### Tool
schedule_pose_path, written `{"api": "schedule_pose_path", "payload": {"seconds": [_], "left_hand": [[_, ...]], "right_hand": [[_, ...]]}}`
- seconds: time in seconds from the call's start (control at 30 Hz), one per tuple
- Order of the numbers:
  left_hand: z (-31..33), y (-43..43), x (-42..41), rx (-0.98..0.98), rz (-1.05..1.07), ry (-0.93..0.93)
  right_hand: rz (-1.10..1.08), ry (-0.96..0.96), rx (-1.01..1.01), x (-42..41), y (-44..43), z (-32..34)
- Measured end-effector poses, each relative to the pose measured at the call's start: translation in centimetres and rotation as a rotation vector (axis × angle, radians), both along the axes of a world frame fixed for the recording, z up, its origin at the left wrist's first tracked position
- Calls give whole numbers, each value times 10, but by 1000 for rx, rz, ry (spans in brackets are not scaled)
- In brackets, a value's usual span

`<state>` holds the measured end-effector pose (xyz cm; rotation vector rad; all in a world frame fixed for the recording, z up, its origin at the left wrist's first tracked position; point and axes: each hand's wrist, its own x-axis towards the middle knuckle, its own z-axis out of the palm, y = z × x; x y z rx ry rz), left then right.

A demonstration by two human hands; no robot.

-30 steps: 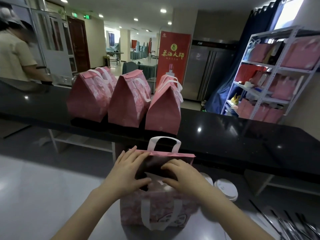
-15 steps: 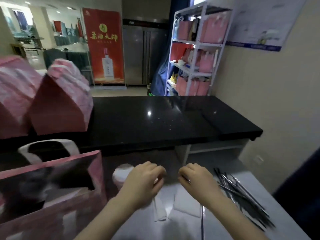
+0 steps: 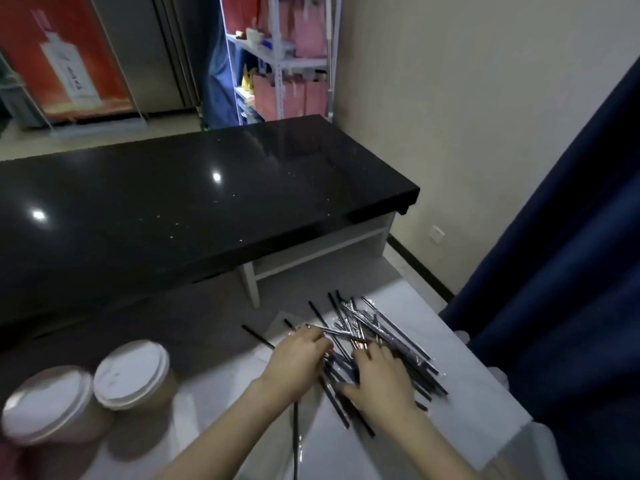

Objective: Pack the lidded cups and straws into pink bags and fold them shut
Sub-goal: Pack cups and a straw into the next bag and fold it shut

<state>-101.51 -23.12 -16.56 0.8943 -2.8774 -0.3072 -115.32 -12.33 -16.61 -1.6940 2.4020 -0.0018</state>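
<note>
A loose pile of black straws in clear wrappers [image 3: 384,330] lies on the white table [image 3: 460,386] in front of me. My left hand [image 3: 298,362] rests on the pile's left edge, its fingers curled around a wrapped straw. Just right of it, my right hand [image 3: 377,379] lies palm down on the straws with the fingers spread among them. Another single straw [image 3: 296,441] lies under my left forearm. Two brown paper cups with white lids [image 3: 133,374] [image 3: 48,407] stand side by side at the lower left. A blurred pink patch shows at the bottom-left corner.
A glossy black counter [image 3: 207,209] runs across behind the table, higher than it. A dark blue curtain [image 3: 571,271] hangs close on the right. Far back stand a white shelf rack with pink bags [image 3: 294,64], a steel fridge and a red banner [image 3: 65,57].
My view swung right, away from the open pink bag. Both hands left the bag's rim, crossed the table to the right and now rest on the straw pile.
</note>
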Motion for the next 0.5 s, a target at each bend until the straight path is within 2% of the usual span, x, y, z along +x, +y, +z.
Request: {"api": "schedule_pose_path", "payload": {"seconds": [0.2,0.43,0.5], "left_hand": [[-16,-4,-25,37,-56,-58],[-6,-7,-29,-67,-78,-21],[-6,-9,-26,-49,-102,-48]], "right_hand": [[1,-63,-45,-11,-2,-15],[-33,-158,-177,-20,4,-15],[-11,-157,-155,-20,6,-15]]}}
